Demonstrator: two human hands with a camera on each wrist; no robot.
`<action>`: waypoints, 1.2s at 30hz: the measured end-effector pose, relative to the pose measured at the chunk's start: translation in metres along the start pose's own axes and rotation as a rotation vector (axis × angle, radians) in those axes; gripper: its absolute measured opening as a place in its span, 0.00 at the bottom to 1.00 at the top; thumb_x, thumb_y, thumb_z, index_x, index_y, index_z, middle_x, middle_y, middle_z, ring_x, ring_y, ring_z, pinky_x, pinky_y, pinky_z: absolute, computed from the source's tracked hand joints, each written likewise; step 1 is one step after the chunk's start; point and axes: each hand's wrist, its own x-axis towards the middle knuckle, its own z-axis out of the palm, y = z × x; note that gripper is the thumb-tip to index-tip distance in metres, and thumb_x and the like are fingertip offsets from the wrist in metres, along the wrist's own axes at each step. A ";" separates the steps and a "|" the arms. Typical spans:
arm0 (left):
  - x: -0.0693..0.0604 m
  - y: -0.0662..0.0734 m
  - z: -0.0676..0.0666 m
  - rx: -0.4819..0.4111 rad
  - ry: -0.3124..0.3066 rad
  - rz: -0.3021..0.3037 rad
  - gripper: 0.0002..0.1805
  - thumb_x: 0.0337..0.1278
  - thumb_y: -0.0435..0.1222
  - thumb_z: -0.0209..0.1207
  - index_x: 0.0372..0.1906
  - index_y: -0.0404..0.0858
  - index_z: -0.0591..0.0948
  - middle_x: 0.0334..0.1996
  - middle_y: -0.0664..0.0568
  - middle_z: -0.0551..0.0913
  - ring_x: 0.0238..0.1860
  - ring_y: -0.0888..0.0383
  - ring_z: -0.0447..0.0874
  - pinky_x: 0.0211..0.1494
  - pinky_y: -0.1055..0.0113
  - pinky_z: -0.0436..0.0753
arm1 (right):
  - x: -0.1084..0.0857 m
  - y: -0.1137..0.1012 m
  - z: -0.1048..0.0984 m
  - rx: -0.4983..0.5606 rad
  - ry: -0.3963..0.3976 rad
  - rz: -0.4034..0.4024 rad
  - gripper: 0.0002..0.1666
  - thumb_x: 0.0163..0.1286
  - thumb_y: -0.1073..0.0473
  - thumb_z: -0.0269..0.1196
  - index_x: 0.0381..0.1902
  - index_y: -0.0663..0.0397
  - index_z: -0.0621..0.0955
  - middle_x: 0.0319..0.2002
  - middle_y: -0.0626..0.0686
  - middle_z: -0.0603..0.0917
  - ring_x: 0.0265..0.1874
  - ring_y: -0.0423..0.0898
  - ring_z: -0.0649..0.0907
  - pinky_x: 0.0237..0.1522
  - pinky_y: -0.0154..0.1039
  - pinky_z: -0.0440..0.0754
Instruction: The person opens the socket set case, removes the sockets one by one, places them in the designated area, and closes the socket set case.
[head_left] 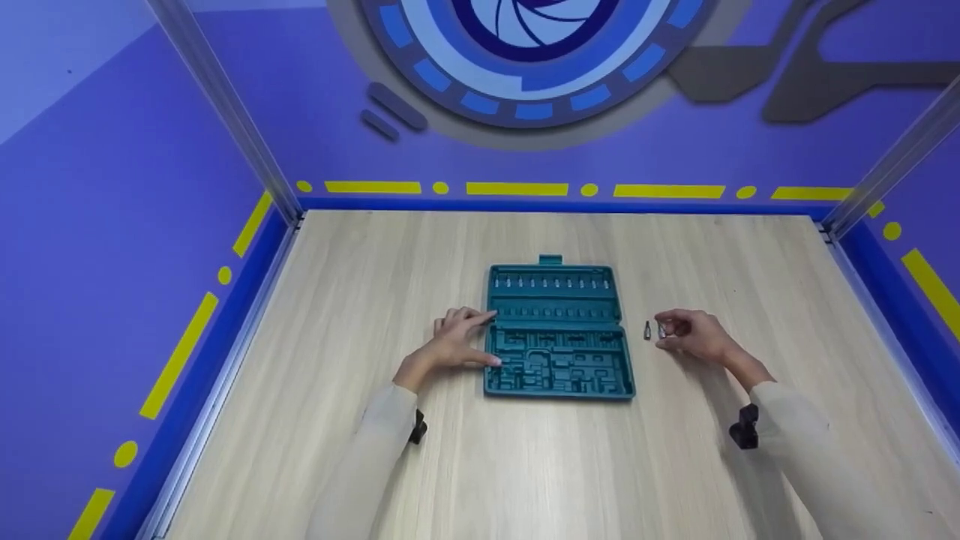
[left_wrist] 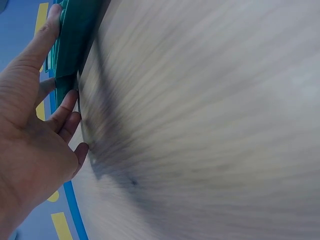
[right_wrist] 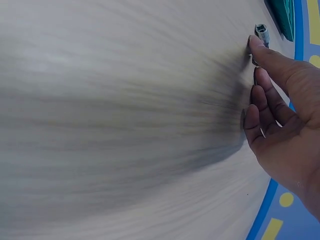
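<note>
A teal plastic tool case point(head_left: 555, 324) lies unfolded on the wooden table, a row of small metal bits point(head_left: 556, 283) in its upper half. At the case's left edge my left hand point(head_left: 454, 341) has its fingers spread, with thumb and index finger touching the rim. To the right of the case, my right hand point(head_left: 697, 335) pinches a small metal piece point(head_left: 661, 330) between thumb and index finger. Just left of it is another small metal piece point(head_left: 647, 330). In the right wrist view, a metal socket piece point(right_wrist: 261, 31) with a square hole shows beyond the thumb; the pinched piece is mostly hidden.
Many moulded slots fill the case's lower half. A latch tab point(head_left: 550, 259) sticks out from its far edge. Blue-purple panels point(head_left: 525, 169) with yellow marks and metal corner posts point(head_left: 225, 105) border the wooden table point(head_left: 390, 255).
</note>
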 end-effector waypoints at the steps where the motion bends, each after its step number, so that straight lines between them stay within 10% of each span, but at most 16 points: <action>1: 0.000 0.000 0.000 0.002 -0.003 -0.003 0.54 0.47 0.56 0.76 0.79 0.49 0.64 0.70 0.47 0.69 0.66 0.47 0.63 0.60 0.55 0.59 | -0.001 0.000 -0.001 -0.002 -0.001 -0.007 0.28 0.64 0.66 0.71 0.60 0.74 0.79 0.39 0.62 0.85 0.36 0.43 0.79 0.35 0.25 0.75; 28: 0.001 0.001 0.001 -0.006 -0.014 0.011 0.53 0.48 0.56 0.76 0.79 0.48 0.64 0.69 0.46 0.69 0.69 0.46 0.61 0.62 0.53 0.59 | 0.028 -0.036 -0.014 0.014 0.037 -0.104 0.19 0.71 0.70 0.63 0.58 0.72 0.81 0.39 0.63 0.86 0.39 0.48 0.83 0.39 0.25 0.76; 36: 0.000 0.002 -0.001 0.013 0.000 -0.003 0.53 0.47 0.56 0.76 0.79 0.49 0.65 0.68 0.47 0.70 0.66 0.47 0.63 0.61 0.54 0.58 | 0.059 -0.059 0.009 -0.015 0.079 -0.057 0.17 0.73 0.69 0.60 0.57 0.71 0.81 0.47 0.69 0.83 0.44 0.60 0.83 0.45 0.45 0.80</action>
